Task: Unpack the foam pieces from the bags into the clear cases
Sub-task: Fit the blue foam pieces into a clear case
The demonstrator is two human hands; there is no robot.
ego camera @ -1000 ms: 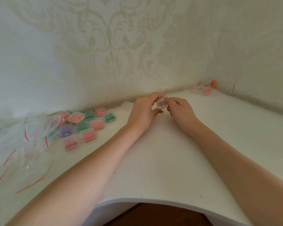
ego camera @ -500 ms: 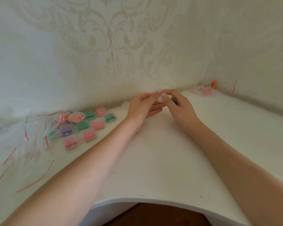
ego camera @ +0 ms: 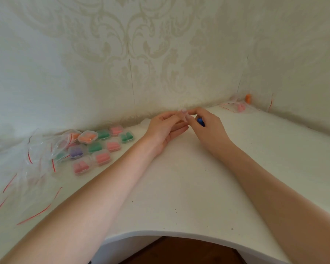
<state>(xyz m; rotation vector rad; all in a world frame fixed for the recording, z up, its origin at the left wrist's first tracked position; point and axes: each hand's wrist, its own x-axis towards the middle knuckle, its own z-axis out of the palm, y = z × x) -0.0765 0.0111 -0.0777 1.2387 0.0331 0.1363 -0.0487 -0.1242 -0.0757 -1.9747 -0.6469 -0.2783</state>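
Note:
My two hands meet near the back wall of the white table. My left hand and my right hand pinch a small clear bag between their fingertips; it is blurred and mostly hidden. The curled fingers of my right hand also hold a blue foam piece. To the left lie several closed clear cases filled with pink, green, orange and purple foam pieces.
Empty clear bags with red zip strips are heaped at the left edge. In the far right corner lie a bag with pink pieces and an orange foam piece. The table's curved front edge is close to me.
The small clear bag that both hands held has lifted toward the wall. A blue foam piece now shows in my right hand. My left fingers have spread out.

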